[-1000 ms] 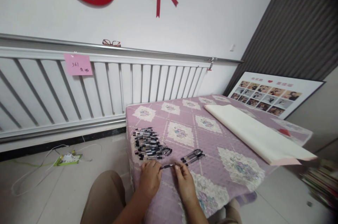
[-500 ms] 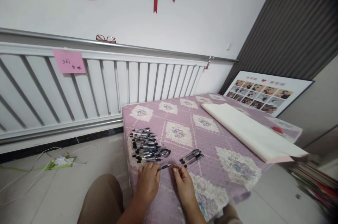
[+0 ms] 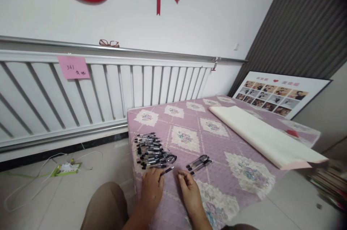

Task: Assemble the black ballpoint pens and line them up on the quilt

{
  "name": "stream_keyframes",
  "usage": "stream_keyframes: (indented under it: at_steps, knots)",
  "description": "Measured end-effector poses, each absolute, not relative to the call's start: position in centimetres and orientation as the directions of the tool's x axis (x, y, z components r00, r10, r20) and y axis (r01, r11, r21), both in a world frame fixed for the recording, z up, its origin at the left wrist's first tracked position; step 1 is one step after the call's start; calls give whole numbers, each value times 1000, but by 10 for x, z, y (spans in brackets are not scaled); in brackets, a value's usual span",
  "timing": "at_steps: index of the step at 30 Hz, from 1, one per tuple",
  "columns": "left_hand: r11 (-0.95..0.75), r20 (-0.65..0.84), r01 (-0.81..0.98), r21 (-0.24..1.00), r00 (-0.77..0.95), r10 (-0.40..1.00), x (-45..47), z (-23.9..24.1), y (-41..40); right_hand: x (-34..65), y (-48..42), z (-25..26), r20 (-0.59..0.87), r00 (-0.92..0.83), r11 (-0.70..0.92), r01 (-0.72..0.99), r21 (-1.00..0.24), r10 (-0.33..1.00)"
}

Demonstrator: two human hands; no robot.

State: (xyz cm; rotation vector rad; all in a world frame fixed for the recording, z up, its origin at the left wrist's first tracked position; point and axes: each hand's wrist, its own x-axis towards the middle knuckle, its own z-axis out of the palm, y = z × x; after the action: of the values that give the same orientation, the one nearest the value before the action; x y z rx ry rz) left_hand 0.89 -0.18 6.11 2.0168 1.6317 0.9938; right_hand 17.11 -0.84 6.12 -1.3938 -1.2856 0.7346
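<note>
A black pen (image 3: pixel 167 170) sits in the gap between the person's hands, above the patterned surface (image 3: pixel 166 183), gripped near one end by the left hand (image 3: pixel 152 186). Its long axis slants rightward and slightly away from the person, the pale end pointing right. It should handle as light and stiff, perhaps slick, and is best pinched around mid-barrel. The right hand (image 3: pixel 187 183) is curled, thumb near fingers; whether it holds anything cannot be told. Beyond lie a heap of pens (image 3: pixel 153 150) and, rightward, a smaller group (image 3: pixel 199 164).
</note>
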Motion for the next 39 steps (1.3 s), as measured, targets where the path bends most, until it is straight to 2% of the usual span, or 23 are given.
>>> stream_keyframes:
  at_steps: [12,21,30,39]
  knots:
    - [-281,370,548,788,-57,927,6,54,6,166,-11,58,337,186,231,435,-870,923]
    - [-270,339,492,828,-56,939,3,60,5,162,18,59,493,23,334,709,-622,870]
    - [-267,326,476,838,-43,945,2,58,5,155,47,49,510,-40,278,874,-399,859]
    - [-284,335,433,856,-46,941,3,57,6,157,39,56,507,-26,261,880,-398,861]
